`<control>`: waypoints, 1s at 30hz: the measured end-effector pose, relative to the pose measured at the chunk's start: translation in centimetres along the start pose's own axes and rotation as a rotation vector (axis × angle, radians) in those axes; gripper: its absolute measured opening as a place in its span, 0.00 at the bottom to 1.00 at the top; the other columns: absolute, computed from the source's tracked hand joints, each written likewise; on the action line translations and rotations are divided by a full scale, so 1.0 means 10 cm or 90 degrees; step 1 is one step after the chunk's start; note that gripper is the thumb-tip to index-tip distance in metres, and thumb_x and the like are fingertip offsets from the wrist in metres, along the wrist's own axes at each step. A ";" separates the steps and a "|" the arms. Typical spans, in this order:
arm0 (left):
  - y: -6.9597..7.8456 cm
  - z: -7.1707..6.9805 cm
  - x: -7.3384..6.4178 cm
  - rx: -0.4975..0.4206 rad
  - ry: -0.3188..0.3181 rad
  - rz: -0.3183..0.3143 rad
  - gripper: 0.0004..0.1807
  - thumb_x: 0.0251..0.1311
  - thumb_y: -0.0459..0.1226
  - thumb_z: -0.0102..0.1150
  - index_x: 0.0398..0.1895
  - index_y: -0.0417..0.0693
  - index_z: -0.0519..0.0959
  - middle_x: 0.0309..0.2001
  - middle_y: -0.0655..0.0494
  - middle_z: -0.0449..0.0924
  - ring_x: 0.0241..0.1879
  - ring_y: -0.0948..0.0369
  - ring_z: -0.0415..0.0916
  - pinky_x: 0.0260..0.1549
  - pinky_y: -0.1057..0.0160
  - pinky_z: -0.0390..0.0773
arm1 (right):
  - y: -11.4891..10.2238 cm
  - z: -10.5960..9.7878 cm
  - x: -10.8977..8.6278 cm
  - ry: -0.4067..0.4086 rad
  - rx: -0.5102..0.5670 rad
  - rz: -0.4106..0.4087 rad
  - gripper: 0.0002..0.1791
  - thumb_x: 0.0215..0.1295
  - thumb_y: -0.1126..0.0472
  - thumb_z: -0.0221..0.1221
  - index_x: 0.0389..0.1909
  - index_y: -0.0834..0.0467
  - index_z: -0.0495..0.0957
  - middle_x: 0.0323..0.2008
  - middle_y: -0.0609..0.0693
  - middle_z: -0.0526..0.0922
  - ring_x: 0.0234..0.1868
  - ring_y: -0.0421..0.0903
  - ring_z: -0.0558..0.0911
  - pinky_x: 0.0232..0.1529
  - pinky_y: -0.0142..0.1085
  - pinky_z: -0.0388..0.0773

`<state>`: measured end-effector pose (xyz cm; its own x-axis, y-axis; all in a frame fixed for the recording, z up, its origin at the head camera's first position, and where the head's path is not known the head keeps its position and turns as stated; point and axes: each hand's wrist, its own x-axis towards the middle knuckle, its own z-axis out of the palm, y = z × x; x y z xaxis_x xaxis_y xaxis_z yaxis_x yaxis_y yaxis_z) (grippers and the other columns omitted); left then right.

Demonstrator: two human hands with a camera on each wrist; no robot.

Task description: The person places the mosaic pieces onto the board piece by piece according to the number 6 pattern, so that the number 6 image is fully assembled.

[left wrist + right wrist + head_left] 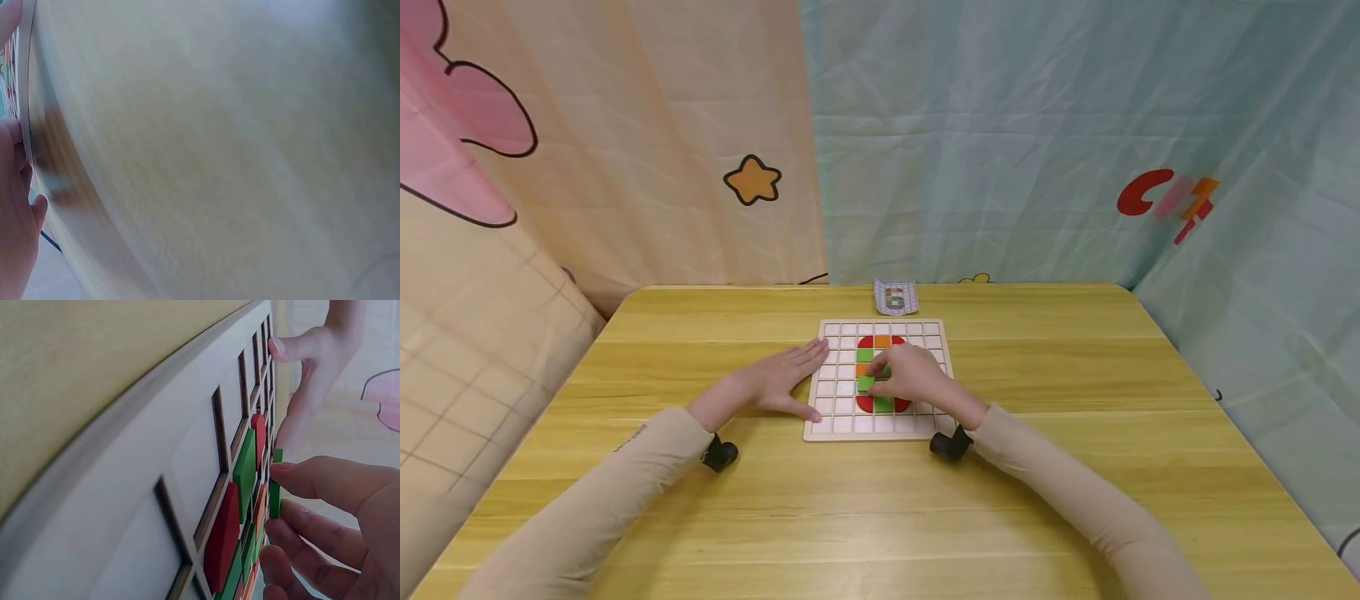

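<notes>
A pale wooden grid board (842, 423) lies on the table, with red, orange and green tiles in its middle squares. My right hand (913, 375) is over these tiles. Between its thumb and fingertips it pinches a thin green tile (275, 487), which stands on edge against the board in the right wrist view. My left hand (786, 382) rests at the board's left edge, fingers straight and thumb spread toward the near corner. In the left wrist view only part of the left hand (15, 212) shows. The right hand hides some tiles in the head view.
Behind the board lies a small card (896, 297) printed with a coloured figure on a grid. The wooden table (880, 517) reaches back to printed curtains (1037, 150). A black wrist device (951, 444) at my right wrist sits by the board's near edge.
</notes>
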<state>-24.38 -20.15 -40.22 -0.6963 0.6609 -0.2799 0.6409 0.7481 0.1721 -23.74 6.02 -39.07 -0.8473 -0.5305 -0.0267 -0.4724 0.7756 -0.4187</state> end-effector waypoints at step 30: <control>0.00 0.00 0.00 -0.008 0.003 0.000 0.63 0.51 0.71 0.52 0.77 0.43 0.38 0.78 0.47 0.30 0.77 0.50 0.32 0.74 0.47 0.46 | -0.04 0.05 -0.01 -0.007 0.015 0.011 0.10 0.58 0.53 0.67 0.39 0.50 0.87 0.39 0.42 0.88 0.46 0.41 0.83 0.44 0.37 0.80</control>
<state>-24.38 -20.11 -40.21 -0.6980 0.6610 -0.2755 0.6366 0.7489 0.1842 -23.33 5.57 -39.38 -0.8527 -0.5205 -0.0435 -0.4514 0.7763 -0.4400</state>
